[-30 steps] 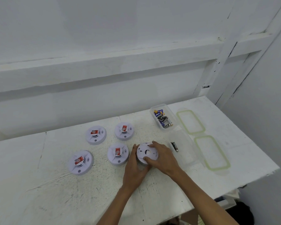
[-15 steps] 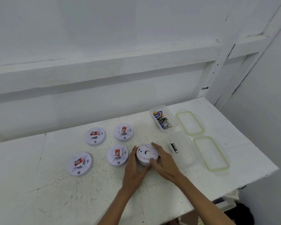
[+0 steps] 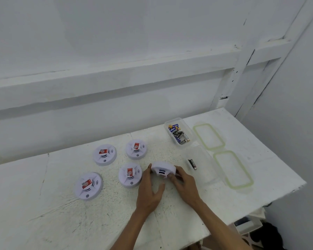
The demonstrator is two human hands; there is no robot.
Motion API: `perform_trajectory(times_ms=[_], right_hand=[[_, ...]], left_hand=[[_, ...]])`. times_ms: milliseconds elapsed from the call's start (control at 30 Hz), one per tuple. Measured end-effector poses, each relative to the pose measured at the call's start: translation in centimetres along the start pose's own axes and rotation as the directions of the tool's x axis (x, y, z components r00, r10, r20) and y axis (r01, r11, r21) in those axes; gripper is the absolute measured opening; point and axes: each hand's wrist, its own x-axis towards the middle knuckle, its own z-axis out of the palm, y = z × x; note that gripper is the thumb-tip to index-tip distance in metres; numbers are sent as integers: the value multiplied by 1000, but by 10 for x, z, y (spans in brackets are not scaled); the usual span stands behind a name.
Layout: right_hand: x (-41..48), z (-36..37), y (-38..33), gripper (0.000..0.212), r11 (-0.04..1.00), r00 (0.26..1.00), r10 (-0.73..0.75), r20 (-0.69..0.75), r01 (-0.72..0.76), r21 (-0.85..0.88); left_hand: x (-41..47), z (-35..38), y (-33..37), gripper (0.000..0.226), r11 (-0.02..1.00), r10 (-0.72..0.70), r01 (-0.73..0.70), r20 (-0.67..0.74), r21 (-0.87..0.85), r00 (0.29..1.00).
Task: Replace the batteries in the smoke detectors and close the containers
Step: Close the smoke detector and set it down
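Fifth smoke detector (image 3: 163, 170), centre frame on the bench (image 3: 43, 222), tilted up on edge between both hands: left hand (image 3: 149, 190) cupping its left rim, right hand (image 3: 183, 184) pinching the right rim. Step in hand, judged: turning it over to reach the battery bay. Next move likely needs the bay opened. One battery (image 3: 192, 164) lies in the near container (image 3: 203, 165), just right.

The right hand (image 3: 183, 184) hides part of the tilted smoke detector (image 3: 163, 169); battery labels (image 3: 178, 133) are too small to read.
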Motion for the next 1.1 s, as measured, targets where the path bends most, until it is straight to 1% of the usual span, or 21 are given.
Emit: perform_trajectory(times_ms=[67,133,200,267,333,400,500,667,833,1100], right_hand=[[1,3,-4,23,998,997,57,-51,-57,11],[0,9,-2,32,997,993,77,-88,-77,3],[0,16,0,44,997,989,65,-129,-71,-38],[0,22,0,50,996,983,53,-175,-65,-63],[1,25,3,49,996,979,56,-198,-69,-60],[2,26,4,46,995,975,58,-213,-73,-64],[3,26,1,43,994,970,72,-232,-89,-63],[4,26,6,41,989,961,112,-253,-133,-67],[7,27,10,38,988,956,76,-282,-109,-106],[4,29,14,38,988,950,51,-307,-94,-125]], left_hand=[[2,1,1,71,999,27,-27,3,27,1000],[4,1,1,69,1000,20,-20,-2,3,1000],[5,0,0,67,999,5,-6,-21,-44,1000],[7,-3,-1,64,996,-19,16,-37,-92,999],[8,-3,0,63,993,-48,42,-57,-111,997],[7,-2,3,67,993,-57,51,-56,-107,997],[6,-1,5,70,995,-53,49,-37,-82,998],[5,3,10,76,998,-10,11,-14,61,1000],[8,7,3,79,987,41,-39,-11,156,999],[4,9,2,85,975,54,-51,-10,217,998]])
